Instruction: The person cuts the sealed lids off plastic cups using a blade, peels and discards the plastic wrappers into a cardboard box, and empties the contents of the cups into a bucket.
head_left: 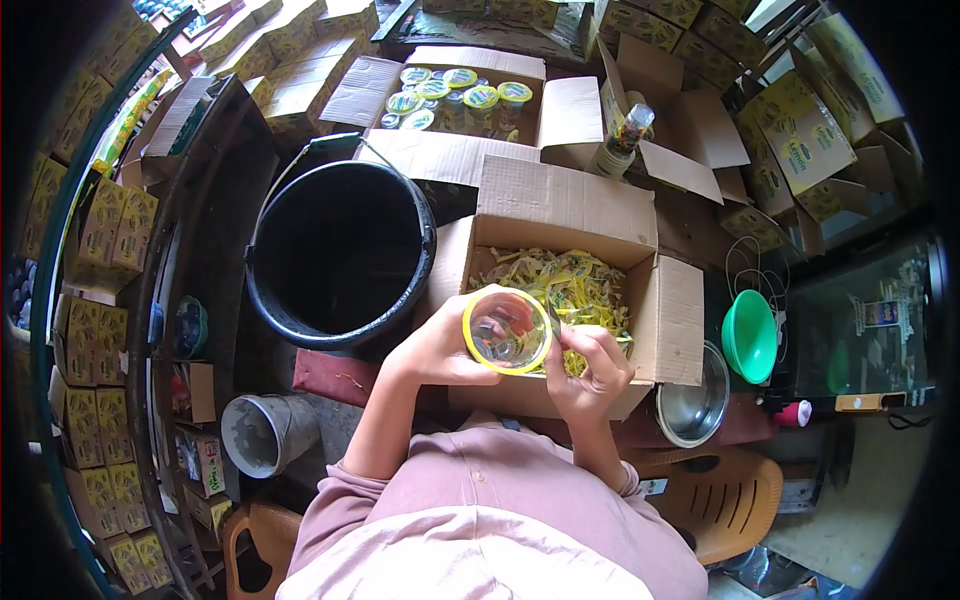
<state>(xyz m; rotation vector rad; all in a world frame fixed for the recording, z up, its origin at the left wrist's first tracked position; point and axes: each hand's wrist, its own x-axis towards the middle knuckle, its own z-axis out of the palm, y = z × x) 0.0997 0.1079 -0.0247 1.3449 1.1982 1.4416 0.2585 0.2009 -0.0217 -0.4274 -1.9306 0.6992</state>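
Note:
A clear round jar with a yellow rim (507,331) is held in front of the chest, its round end facing up toward the camera. My left hand (447,338) wraps round its left side. At the jar's right edge, my right hand (590,375) has thumb and fingers pinched together near the rim; what lies between them is too small to make out. Beneath both hands, an open cardboard box (565,218) holds a heap of yellow and green shredded wrappers (560,285).
A large black bucket (340,255) stands left of the box. Behind it, another carton (435,158) holds several yellow-lidded jars (480,97). A filled bottle (622,140) stands at the back. Rightward are a green bowl (749,337) and a metal bowl (693,395). A grey bucket (268,435) is lower left.

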